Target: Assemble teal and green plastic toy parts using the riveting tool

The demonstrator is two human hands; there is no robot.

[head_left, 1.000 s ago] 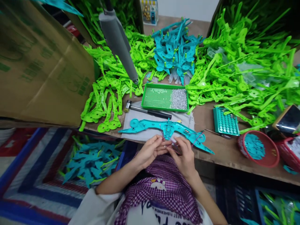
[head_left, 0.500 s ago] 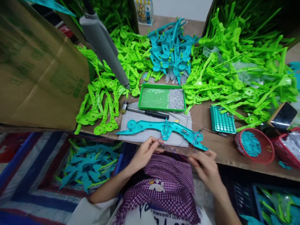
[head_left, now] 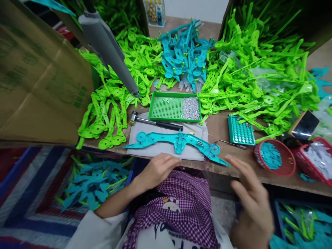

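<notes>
A long teal plastic frame (head_left: 160, 138) lies on a grey cloth (head_left: 137, 152) at the table's front edge. Thin red and dark wires (head_left: 208, 154) hang from its right end. My left hand (head_left: 159, 169) is at the table edge below the frame's middle, its fingers bent together; what they hold, if anything, is hidden. To the right of the frame's tip, my right hand (head_left: 250, 197) is raised with fingers apart and nothing in it, slightly blurred. A hammer (head_left: 158, 123) lies just behind the frame.
Behind the hammer sits a green tray (head_left: 151, 107) of small metal pieces. A grey powered driver (head_left: 111, 52) hangs at left. Green and teal parts (head_left: 186, 55) are heaped behind. At right are a teal box (head_left: 241, 130) and red baskets (head_left: 287, 169).
My right hand has let go of the wires, moved right and opened. My left hand has shifted slightly left and turned back-up. The view has shifted slightly.
</notes>
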